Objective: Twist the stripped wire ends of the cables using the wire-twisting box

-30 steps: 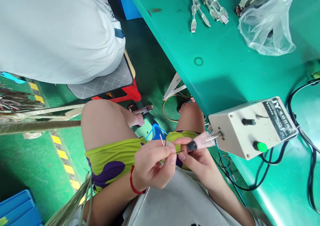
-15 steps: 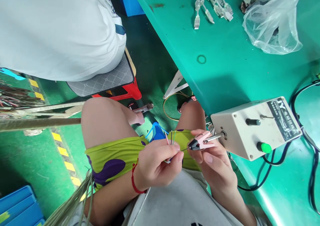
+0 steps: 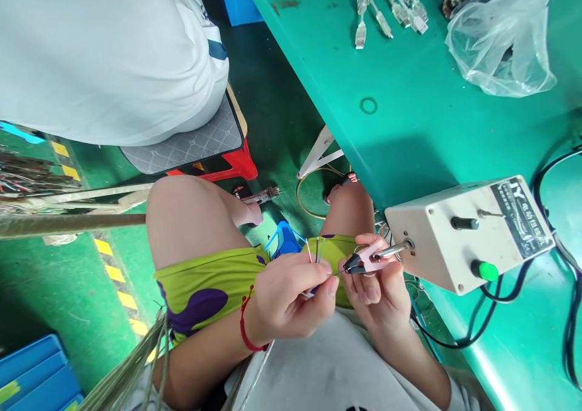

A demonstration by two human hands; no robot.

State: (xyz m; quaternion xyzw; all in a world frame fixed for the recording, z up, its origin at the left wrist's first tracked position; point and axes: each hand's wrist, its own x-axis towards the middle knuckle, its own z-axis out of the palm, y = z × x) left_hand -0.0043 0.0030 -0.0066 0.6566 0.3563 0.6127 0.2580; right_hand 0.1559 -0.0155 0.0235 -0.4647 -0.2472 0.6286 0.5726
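Note:
My left hand (image 3: 295, 299) pinches a cable end between thumb and index finger. Thin red, white, black and green wires (image 3: 317, 250) stick up above the fingertips. From this pinch a fine dark strand (image 3: 339, 272) runs to the black-tipped jaws of a pink clip (image 3: 370, 259). The clip sits on the metal shaft (image 3: 394, 250) of a beige box (image 3: 454, 235) with a knob, a toggle switch and a green button. Around the clip curl the fingers of my right hand (image 3: 384, 296), its thumb at the lower handle. The fingers partly hide behind the clip.
The green table (image 3: 409, 126) carries clear USB cables (image 3: 364, 11), a plastic bag (image 3: 504, 47), a ring (image 3: 368, 105) and black cords (image 3: 518, 277). A seated person in a white shirt (image 3: 109, 53) is at left. Cables (image 3: 131, 362) hang beside my left arm.
My right hand has shifted, its thumb moving up toward the clip's lower handle and its fingers curling further. My left hand has barely moved and keeps its pinch. The view has shifted slightly.

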